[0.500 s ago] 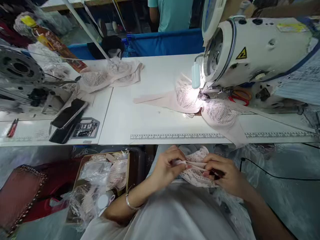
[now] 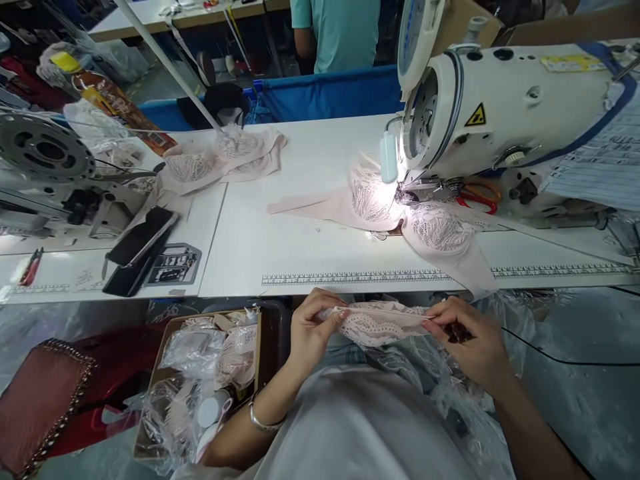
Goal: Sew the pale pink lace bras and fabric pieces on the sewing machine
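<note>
Over my lap, below the table edge, a pale pink lace fabric piece [image 2: 383,325] with a scalloped border is stretched sideways. My left hand [image 2: 311,333] is closed, pinching its left end between thumb and fingers. At the other end, my right hand [image 2: 467,337] pinches the fabric with thumb and fingertips. Something dark brown shows under the right fingers; I cannot make out what it is. Above my hands, a pale pink lace bra [image 2: 443,230] lies under the lit needle area of the white sewing machine [image 2: 515,110], one wing hanging over the table edge.
Red-handled scissors [image 2: 477,200] lie by the machine. More bra pieces [image 2: 195,167], a phone [image 2: 140,237] and red snips [image 2: 31,268] are on the table's left. A cardboard box [image 2: 167,333] of bagged pieces stands at lower left. A person [image 2: 345,37] is beyond the blue cloth.
My hands have moved apart, left hand leftward and right hand rightward. The lace piece between them has gone from bunched to stretched out. The view has tilted slightly.
</note>
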The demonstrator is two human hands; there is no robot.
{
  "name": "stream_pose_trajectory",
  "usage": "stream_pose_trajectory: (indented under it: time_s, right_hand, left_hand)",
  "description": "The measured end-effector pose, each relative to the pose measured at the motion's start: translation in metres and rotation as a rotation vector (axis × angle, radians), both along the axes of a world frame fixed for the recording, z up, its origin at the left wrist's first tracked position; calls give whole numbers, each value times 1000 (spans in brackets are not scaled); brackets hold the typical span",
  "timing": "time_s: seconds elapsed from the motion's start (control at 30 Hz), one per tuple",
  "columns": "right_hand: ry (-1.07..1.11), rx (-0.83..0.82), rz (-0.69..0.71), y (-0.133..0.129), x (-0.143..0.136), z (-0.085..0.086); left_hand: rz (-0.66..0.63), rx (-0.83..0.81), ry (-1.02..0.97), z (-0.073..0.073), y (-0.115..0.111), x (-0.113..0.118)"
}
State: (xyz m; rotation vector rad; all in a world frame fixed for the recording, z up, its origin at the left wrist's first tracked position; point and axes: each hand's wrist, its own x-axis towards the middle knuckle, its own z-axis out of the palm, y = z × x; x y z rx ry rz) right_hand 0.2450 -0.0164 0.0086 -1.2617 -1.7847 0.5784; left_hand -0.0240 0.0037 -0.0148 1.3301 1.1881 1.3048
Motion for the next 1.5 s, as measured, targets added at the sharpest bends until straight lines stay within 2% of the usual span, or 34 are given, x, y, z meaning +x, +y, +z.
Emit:
stream_pose_trajectory:
  time_s: [0.07, 0.2, 0.3, 0.4, 0.47, 0.53, 0.63, 0.7, 0.83, 1.0, 1.27, 1.5]
  right_hand:
    - [-20, 38, -62, -1, -3, -4]
    - [-80, -54, -156, 2, -6, -5]
    - [-79, -127, -110, 7, -4, 4]
    - [-5, -268, -9, 13, 4, 19]
    - [56, -383, 88, 16, 9, 29]
    - [92, -461, 167, 17, 8, 35]
    - [39, -473, 212, 17, -8, 37]
    - [-6, -421, 234, 16, -22, 33]
    - [3, -348, 264, 15, -31, 19]
    - [77, -405, 215, 15, -11, 6]
    - [108, -408, 296, 19, -8, 12]
    - [174, -391, 208, 17, -10, 14]
  left_hand:
    - [6, 10, 4, -1, 0, 1]
    - [22, -1, -4, -5, -1, 3]
    - [11, -39, -36, -11, -2, 3]
    - [-34, -91, -85, -12, -1, -2]
    - [-131, -139, -79, -7, 2, -7]
    - [-280, -145, 7, 3, 5, -9]
    - [-550, -16, 177, 16, 8, 2]
    - [-658, 84, 205, 17, 7, 16]
    - [-603, 122, 105, 10, 6, 37]
    - [-598, -20, -32, 12, 13, 34]
    - [-592, -41, 43, 19, 17, 30]
    - [-639, -255, -144, 14, 13, 32]
